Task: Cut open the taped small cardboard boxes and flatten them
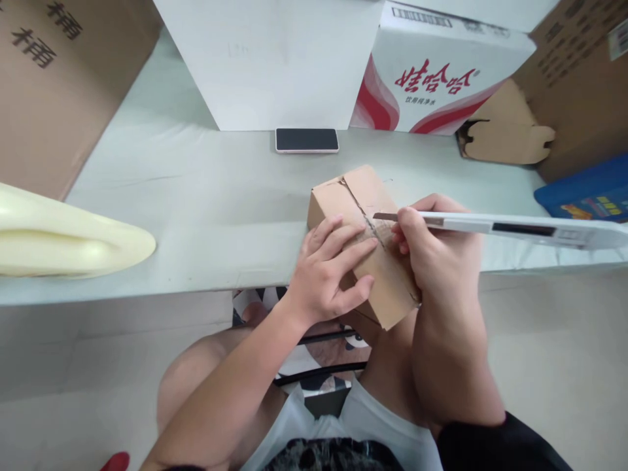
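Note:
A small brown cardboard box (387, 284) sits at the table's front edge, its near end jutting over my lap. Along its top runs a seam between two flaps, with what looks like tape across it. My left hand (328, 271) lies on the box with fingers spread, the fingertips near the seam. In my right hand (436, 242) is a white utility knife (471, 222), gripped between thumb and fingers. Its dark blade points left, with the tip over the box top close to the seam. Whether the blade touches the cardboard I cannot tell.
A phone (307, 140) lies behind the box, before a large white carton (289, 65). To its right stand a red-and-white carton (436, 78), a cut cardboard piece (507, 140) and a blue package (589, 190). At left are a pale yellow object (73, 235) and a big brown carton (69, 85).

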Demonstrator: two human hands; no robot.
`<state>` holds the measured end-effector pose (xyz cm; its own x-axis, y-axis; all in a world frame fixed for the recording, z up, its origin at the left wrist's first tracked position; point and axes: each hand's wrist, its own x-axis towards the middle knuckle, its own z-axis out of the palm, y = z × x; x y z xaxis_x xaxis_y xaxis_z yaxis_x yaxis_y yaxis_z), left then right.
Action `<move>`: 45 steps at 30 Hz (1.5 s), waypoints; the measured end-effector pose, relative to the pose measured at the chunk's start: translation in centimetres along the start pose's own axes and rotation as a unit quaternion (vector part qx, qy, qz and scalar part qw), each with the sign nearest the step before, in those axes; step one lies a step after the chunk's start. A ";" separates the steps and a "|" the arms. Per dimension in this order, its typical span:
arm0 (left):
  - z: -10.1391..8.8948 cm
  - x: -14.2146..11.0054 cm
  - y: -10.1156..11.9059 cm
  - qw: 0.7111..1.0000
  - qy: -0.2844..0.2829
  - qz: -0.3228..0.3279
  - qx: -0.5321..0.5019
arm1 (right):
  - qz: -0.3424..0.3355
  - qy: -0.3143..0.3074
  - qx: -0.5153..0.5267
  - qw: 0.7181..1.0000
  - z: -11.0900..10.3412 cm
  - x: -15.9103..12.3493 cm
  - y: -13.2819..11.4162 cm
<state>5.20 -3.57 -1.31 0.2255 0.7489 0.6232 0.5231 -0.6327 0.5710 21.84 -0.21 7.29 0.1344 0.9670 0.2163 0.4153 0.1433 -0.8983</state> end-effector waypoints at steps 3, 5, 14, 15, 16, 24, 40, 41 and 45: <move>0.1 0.0 -0.1 1.000 0.005 0.009 0.006 | -0.010 -0.009 -0.030 0.999 0.3 0.1 -0.1; 0.1 0.1 0.0 1.000 0.001 0.011 0.014 | -0.010 -0.028 -0.041 0.999 0.3 0.2 0.0; 0.0 0.1 0.0 1.000 0.000 0.018 0.025 | -0.019 -0.045 -0.068 0.996 0.3 0.0 0.5; 0.0 0.1 0.0 1.000 -0.005 0.015 0.025 | -0.021 -0.044 -0.076 0.996 0.3 0.0 0.5; -0.1 0.1 0.0 1.000 -0.010 0.011 0.025 | -0.022 -0.043 -0.085 0.995 0.3 0.0 0.5; -0.3 0.1 0.2 0.999 -0.031 -0.008 0.029 | -0.020 -0.055 -0.120 0.991 0.3 0.3 0.0; -0.2 0.1 0.2 0.999 -0.023 0.002 0.033 | -0.002 -0.069 -0.147 0.987 0.3 0.3 -0.3; -0.2 0.1 0.2 0.999 -0.022 0.003 0.033 | -0.005 -0.075 -0.155 0.985 0.4 0.4 -0.3; -0.2 0.0 0.1 0.999 -0.018 0.008 0.046 | -0.002 -0.057 -0.144 0.988 0.3 0.3 -0.6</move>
<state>5.11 -3.69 -1.10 0.2621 0.7470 0.6111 0.5919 -0.6245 0.5095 21.39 0.03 7.80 0.0372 0.9862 0.1614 0.6561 0.0977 -0.7484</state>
